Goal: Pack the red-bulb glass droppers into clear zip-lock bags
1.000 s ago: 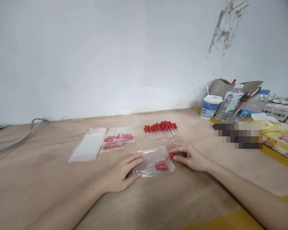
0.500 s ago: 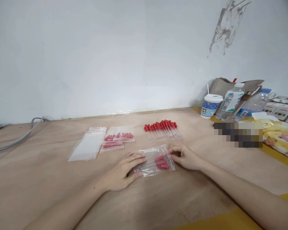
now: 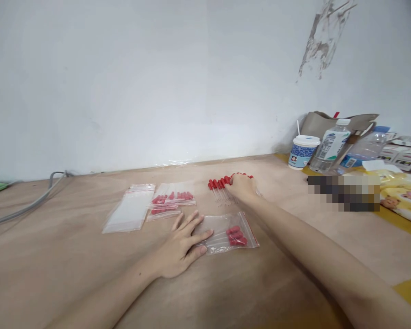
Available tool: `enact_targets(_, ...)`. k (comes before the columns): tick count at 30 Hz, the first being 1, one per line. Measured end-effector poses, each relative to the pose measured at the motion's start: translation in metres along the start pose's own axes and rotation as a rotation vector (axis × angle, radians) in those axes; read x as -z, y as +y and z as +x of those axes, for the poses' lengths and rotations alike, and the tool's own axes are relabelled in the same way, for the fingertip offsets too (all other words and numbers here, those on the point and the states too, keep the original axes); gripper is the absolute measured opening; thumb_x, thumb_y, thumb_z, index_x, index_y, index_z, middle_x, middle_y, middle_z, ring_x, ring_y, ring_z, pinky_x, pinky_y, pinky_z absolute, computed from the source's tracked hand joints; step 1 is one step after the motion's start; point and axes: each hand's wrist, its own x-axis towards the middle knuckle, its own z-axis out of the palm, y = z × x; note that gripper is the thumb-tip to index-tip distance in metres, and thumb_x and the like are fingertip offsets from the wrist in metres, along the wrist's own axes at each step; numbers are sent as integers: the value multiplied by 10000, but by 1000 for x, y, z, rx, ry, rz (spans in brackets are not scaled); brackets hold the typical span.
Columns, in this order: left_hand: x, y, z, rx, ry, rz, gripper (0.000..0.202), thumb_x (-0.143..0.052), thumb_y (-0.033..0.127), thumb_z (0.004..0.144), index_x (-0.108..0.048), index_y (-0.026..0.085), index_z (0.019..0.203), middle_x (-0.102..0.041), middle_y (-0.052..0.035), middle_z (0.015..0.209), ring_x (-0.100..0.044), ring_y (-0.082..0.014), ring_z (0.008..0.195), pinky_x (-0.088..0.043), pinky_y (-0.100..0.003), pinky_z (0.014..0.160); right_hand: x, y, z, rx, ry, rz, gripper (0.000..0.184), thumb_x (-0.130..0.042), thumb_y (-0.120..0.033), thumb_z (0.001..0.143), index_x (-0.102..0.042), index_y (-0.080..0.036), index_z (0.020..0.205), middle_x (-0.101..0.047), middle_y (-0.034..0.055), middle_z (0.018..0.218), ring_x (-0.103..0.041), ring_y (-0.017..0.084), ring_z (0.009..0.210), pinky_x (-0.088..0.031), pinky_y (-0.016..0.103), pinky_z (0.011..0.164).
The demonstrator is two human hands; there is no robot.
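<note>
Droppers (image 3: 222, 183) with red tops lie in a close row on the brown table (image 3: 71, 274), toward its far edge and a little right of its middle. Farther from that edge, a clear bag (image 3: 217, 222) rests flat, its red-lined mouth side facing the table's right side; a few droppers are inside, tops near the mouth, stems pointing left. Farther left, overlapping packed bags (image 3: 167, 188) lie beside a pile of flat bags (image 3: 130, 212). The left hand (image 3: 181, 251) is palm down over the clear bag's left end, fingers spread wide. The right hand (image 3: 244, 187) bends over the right part of the row; its fingertips are hidden, so I cannot tell whether they hold a dropper. Good work here probably means light, steady pressure on the bag from the left hand, and a pinch on one soft-looking red top rather than on the thin stem, which could bend or snap; lifting straight up should leave the neighbours in line. Toward the far right corner there is print, none of it readable: a yellow packet (image 3: 404, 208) with a bear picture, a bottle (image 3: 330, 144) with a white and green label, a blue-capped bottle (image 3: 368, 146) with a barcode-like patch, a cup (image 3: 304, 153) with a blue wrap and small emblem, and boxes (image 3: 407, 161) with dark marks.
</note>
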Motion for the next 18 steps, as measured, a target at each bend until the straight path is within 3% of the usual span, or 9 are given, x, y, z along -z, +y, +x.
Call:
enact_targets(4,0,1,0,6,-8,-11,400,-329,399,931,-351,309,1320,-223,-46,1435,-114,-282,1321,-104,-560,1032,-7,-10,13,-103,-34,-7,214,-512,-270,708,-645,-153,827,-657,139,890,-598,253,866,-339,377,777)
enact_targets(11,2,4,0,32,-9,-5,401,-324,414,928,-360,317,1315,-214,-43,1438,-111,-274,1323,-148,-542,1033,-11,-10,20,-162,-67,70,182,-543,-239,672,-646,-162,802,-659,131,884,-593,272,873,-320,419,800)
enact_targets(14,3,4,0,28,-4,10,396,-330,408,927,-378,305,1307,-223,-51,1434,-114,-278,1322,-136,-547,1033,-5,-9,21,-163,-76,145,161,-558,-236,667,-648,-156,774,-657,134,860,-588,268,872,-337,390,782)
enact_targets(18,2,3,1,26,15,-14,412,-350,405,922,-367,285,1315,-215,-51,1437,-119,-273,1322,-152,-526,1039,16,2,17,-90,-92,304,192,-521,-297,716,-619,-148,647,-636,92,699,-589,211,742,-375,288,643)
